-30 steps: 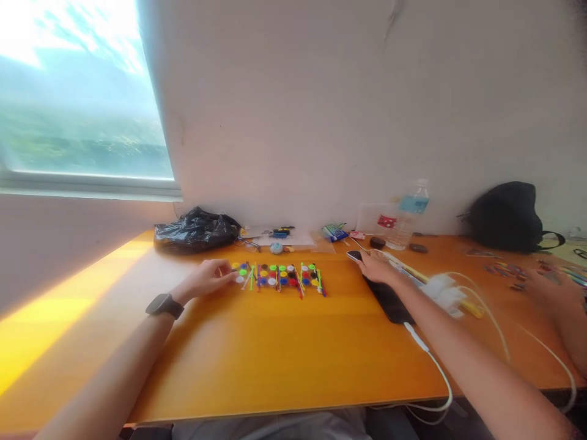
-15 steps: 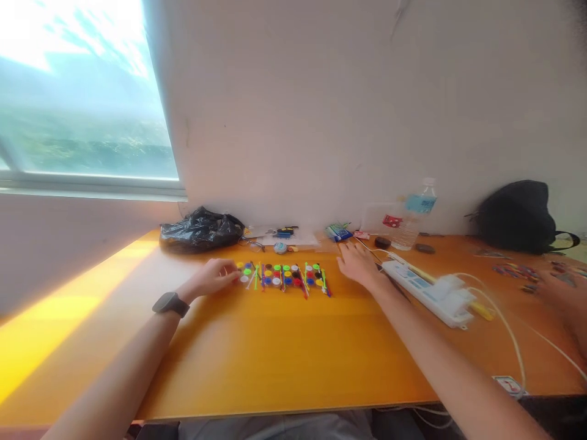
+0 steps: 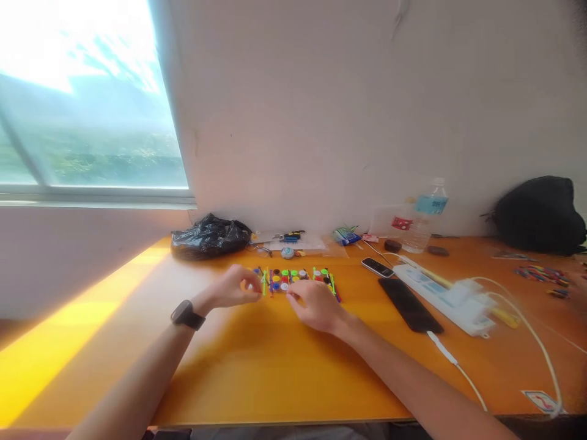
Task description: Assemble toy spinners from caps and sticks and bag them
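Rows of round colored caps (image 3: 285, 286) and thin colored plastic sticks (image 3: 265, 282) lie on the wooden table in front of me. At the left end of the rows is my left hand (image 3: 232, 287), thumb and fingertips curled together in a pinch; whatever they hold is too small to make out. A dark watch (image 3: 187, 315) is on that wrist. My right hand (image 3: 316, 302) is over the near side of the rows, its fingers bent and pressed together. It covers some of the caps and sticks, and anything between its fingertips is hidden.
Right of the rows lie a black phone (image 3: 409, 304), a small remote-like device (image 3: 376, 267) and a white power strip (image 3: 443, 302) with cables. Behind are a black plastic bag (image 3: 208, 237) and a bottle (image 3: 419, 220). Colored pieces (image 3: 542, 275) lie far right, near another person's hand.
My right hand has moved left and nearer, from beside the phone to the rows. The left hand has shifted slightly right and its fingers have curled more. The view has turned slightly.
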Demonstrator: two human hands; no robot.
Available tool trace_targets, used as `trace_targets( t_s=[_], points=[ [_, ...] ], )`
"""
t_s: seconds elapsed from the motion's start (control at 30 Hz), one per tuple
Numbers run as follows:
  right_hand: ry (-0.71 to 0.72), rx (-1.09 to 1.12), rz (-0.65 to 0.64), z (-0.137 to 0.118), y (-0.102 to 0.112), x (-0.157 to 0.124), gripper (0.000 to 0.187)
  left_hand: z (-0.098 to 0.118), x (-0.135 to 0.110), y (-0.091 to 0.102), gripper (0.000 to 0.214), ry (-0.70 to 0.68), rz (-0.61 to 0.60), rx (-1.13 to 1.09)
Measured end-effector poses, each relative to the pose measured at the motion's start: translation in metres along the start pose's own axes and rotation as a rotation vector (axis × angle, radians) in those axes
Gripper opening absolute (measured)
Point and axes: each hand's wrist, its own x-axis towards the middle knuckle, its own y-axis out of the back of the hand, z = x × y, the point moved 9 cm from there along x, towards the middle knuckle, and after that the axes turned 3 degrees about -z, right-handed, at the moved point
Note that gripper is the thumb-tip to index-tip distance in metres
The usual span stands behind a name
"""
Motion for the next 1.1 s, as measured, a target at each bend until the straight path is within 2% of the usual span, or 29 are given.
trace_targets(
  t_s=[0.07,0.13,0.23,0.3,0.4,0.53,0.57,0.7,0.93,1.1],
  points=[
    [-0.027,0.049,0.016,0.009,0.000,-0.009,0.022,0.032,0.001,-0.021,0.012,-0.084,-0.066,0.027],
    [-0.060,0.098,0.038,0.019,0.001,-0.018,0.022,0.054,0.001,-0.041,0.013,-0.129,-0.120,0.051],
    [-0.083,0.159,0.044,0.029,0.002,-0.026,0.023,0.071,-0.001,-0.062,0.016,-0.179,-0.167,0.061],
    [-0.094,0.182,0.047,0.032,0.004,-0.027,0.024,0.072,-0.001,-0.062,0.015,-0.207,-0.153,0.049],
    [-0.130,0.172,0.106,0.036,0.015,-0.026,0.025,0.055,0.004,-0.044,0.027,-0.163,-0.026,0.042],
    [-0.148,0.163,0.146,0.038,0.021,-0.025,0.026,0.009,0.010,-0.011,0.027,0.043,0.228,0.171],
    [-0.145,0.166,0.139,0.038,0.020,-0.025,0.026,0.000,0.011,-0.008,0.025,0.075,0.257,0.201],
    [-0.136,0.167,0.117,0.037,0.015,-0.026,0.025,-0.018,0.018,-0.015,0.026,0.114,0.233,0.272],
    [-0.132,0.161,0.114,0.038,0.016,-0.026,0.025,-0.018,0.028,-0.029,0.031,0.112,0.195,0.329],
    [-0.110,0.166,0.103,0.036,0.015,-0.026,0.023,-0.021,0.029,-0.030,0.028,0.112,0.215,0.342]
  ],
)
